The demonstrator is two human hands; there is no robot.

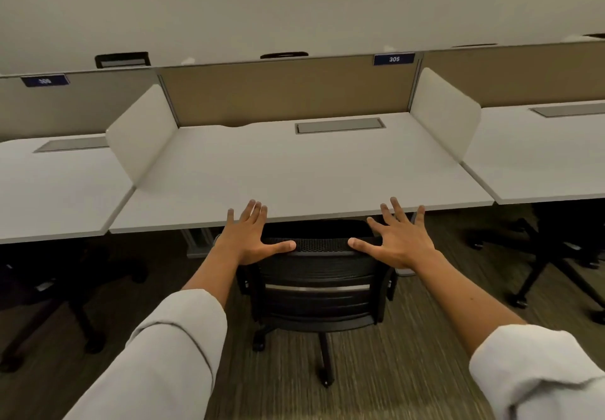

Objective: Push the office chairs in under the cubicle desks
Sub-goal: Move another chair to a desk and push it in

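At the centre of the frame, a black mesh-backed office chair on castors (319,275) stands with its seat tucked beneath the front edge of the white rectangular cubicle desk (294,170), its backrest just outside. The left hand (252,238) and right hand (397,239) are both spread flat, fingers straight, at the top corners of the backrest, gripping nothing. A dark blue tag reading 305 (394,59) sits on the tan partition (288,92), upper right of centre.
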